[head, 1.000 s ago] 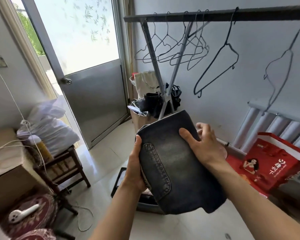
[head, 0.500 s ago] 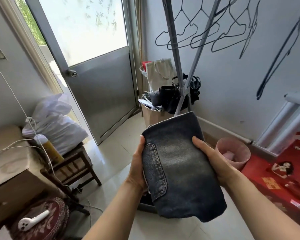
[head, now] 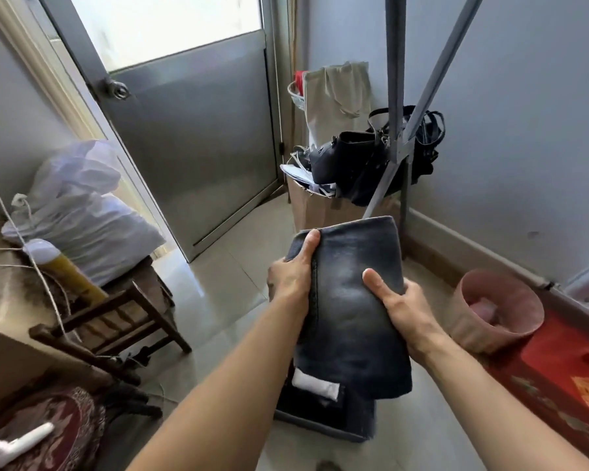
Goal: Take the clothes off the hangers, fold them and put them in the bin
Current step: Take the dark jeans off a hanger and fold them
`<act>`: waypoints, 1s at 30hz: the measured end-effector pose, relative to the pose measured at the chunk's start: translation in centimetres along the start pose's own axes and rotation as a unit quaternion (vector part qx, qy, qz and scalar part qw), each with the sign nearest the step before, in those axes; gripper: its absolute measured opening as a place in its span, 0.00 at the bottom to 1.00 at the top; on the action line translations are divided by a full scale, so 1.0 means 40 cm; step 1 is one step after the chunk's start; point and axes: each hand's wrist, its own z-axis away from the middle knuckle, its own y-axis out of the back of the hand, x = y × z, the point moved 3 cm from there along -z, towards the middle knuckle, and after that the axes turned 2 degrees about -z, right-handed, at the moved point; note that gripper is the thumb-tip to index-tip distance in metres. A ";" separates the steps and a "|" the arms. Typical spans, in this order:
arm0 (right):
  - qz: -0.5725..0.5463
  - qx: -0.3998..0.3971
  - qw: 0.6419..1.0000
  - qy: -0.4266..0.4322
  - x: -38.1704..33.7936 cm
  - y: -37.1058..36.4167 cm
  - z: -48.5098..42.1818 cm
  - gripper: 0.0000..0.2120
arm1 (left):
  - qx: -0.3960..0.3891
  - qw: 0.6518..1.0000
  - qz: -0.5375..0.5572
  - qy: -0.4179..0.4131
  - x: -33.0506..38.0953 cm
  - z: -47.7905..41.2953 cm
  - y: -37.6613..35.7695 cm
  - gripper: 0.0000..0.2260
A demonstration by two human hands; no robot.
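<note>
Denim fills the head view: the folded jeans (head: 351, 300) hang above the bin (head: 313, 426) on the floor (head: 225, 287), our left hand (head: 289, 271) gripping one edge and our right hand (head: 403, 305) pinching the other. We should lower them level, squeezing both sides evenly so the fold holds.

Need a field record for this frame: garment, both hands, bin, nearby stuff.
garment: folded jeans, held in the air
left: left hand grips the jeans' left edge, thumb on top
right: right hand grips the right edge, thumb on top
bin: bin on the floor below the jeans, white item inside
nearby: pink basket at right; rack legs behind
</note>
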 end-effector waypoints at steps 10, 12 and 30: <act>-0.059 0.112 0.987 -0.101 0.348 0.045 -0.407 0.24 | -0.109 0.984 -0.141 -0.031 -0.264 -0.383 -0.153 0.24; -0.055 0.109 0.985 -0.125 0.453 0.047 -0.450 0.22 | -0.102 0.984 -0.140 -0.031 -0.370 -0.434 -0.160 0.22; -0.031 0.087 0.926 -0.366 1.260 0.111 -0.626 0.13 | -0.155 0.953 -0.261 -0.022 -1.058 -0.777 -0.176 0.13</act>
